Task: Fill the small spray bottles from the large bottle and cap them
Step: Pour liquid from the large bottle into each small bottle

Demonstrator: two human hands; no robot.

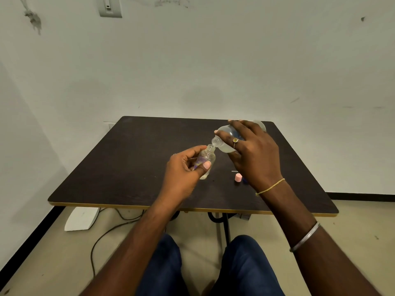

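Note:
My left hand point(183, 174) grips a small clear spray bottle point(208, 158), uncapped, its base near the dark table point(132, 163). My right hand point(252, 152) holds the large clear bottle point(226, 146) tipped on its side, its open mouth right at the small bottle's neck. Clear liquid lies in the lower part of the large bottle. A pink cap point(238, 177) stands on the table just right of the small bottle, with a small dark blue item point(245, 181) partly hidden behind my right wrist.
The table stands against a white wall. Under its front edge are the table leg point(224, 223), a white block point(82, 218) on the floor and a loose cable point(106, 231). My knees sit below the table's near edge.

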